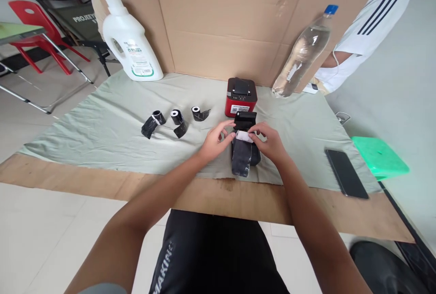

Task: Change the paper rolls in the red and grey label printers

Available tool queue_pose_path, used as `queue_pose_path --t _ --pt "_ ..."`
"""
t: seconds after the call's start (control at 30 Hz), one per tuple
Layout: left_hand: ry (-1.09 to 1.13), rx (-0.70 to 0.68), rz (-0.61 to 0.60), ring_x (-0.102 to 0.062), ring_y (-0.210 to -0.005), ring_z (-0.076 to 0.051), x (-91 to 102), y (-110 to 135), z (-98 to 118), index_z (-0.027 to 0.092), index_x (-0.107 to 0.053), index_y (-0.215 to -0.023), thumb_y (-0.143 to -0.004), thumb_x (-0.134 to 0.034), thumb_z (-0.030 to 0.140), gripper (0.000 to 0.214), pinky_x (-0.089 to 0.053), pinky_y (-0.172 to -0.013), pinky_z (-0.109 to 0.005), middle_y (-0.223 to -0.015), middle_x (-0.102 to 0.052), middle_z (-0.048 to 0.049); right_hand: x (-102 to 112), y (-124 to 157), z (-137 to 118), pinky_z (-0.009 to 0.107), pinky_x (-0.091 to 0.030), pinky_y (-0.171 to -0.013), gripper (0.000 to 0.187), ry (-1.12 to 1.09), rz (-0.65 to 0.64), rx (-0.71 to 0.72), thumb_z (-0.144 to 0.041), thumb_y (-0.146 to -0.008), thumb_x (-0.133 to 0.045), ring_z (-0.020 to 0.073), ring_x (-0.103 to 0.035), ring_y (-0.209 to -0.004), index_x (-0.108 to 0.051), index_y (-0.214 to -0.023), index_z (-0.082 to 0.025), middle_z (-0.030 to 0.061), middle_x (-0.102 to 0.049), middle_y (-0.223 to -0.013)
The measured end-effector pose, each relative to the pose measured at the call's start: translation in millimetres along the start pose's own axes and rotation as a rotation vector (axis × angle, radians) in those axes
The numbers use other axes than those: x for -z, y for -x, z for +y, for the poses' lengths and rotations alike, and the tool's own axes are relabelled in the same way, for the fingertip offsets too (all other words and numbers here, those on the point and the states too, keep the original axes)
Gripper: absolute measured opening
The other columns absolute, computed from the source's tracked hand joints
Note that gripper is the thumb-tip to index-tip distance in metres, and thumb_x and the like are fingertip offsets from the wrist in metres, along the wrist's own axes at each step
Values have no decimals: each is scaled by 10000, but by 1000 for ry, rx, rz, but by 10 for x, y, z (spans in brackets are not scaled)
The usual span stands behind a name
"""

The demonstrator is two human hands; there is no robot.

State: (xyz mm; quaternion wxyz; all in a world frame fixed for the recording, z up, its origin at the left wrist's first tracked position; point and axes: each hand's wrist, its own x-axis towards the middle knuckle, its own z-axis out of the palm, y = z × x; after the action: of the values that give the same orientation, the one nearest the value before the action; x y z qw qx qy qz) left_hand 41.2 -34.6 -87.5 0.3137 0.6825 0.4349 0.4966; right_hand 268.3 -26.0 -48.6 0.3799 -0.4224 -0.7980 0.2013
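At the front middle of the table is a small black printer with its lid standing up. A white paper roll lies at its opening, and a dark strip hangs from it toward the table's front edge. My right hand has thumb and forefinger closed on the roll's right end. My left hand is at the left side, its thumb tip by the roll's left end and its forefinger near the lid, with a gap between them. A red and black printer stands just behind.
Several dark paper rolls lie left on the grey cloth. A white jug and a clear bottle stand before a cardboard panel. At right are a phone, a green stool and a person's sleeve.
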Motion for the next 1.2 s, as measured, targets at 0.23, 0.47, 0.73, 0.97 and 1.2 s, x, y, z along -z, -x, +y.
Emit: queue_pose_path --t 0.23,0.47,0.73,0.97,1.2 --pt "-49 -13 -117 -609 -725 -112 -21 -37 -85 218 -731 -1146 -913 -681 293 250 -513 -707 -248 -1044 -777 -28 -76 17 188 499 -540 -1037 298 -120 -100 -39 -258 -843 -668 309 -716 -1128 -740 -1132 -257 85 -781 -1181" --pt "-76 -25 -132 -591 -728 -111 -12 -13 -33 229 -705 -1208 -921 -655 277 295 -522 -721 -247 -1078 -751 -17 -19 -14 80 506 -536 -995 340 26 -28 -19 -191 -829 -638 321 -653 -1093 -766 -1133 -272 76 -781 -1109" --pt "-96 -294 -130 -546 -730 -115 17 10 -20 204 -723 -1142 -949 -586 239 239 -491 -711 -251 -979 -654 -38 -43 -45 107 481 -469 -971 451 157 -144 -35 -87 -798 -558 293 -579 -1020 -772 -1161 -251 74 -748 -1093" --pt "-188 -422 -254 -590 -723 -144 48 52 12 190 -724 -939 -925 -569 204 156 -456 -628 -247 -782 -616 -19 -182 -123 223 465 -470 -1009 263 33 -32 -302 -270 -750 -739 261 -577 -1006 -797 -1005 -239 54 -511 -1003" --pt "-230 -446 -220 -612 -670 -111 -26 85 -8 205 -775 -1076 -998 -572 267 226 -488 -644 -227 -842 -698 -34 -195 -127 199 366 -443 -772 523 56 128 -658 -434 -581 -861 198 -511 -770 -470 -878 -253 -58 -459 -785"
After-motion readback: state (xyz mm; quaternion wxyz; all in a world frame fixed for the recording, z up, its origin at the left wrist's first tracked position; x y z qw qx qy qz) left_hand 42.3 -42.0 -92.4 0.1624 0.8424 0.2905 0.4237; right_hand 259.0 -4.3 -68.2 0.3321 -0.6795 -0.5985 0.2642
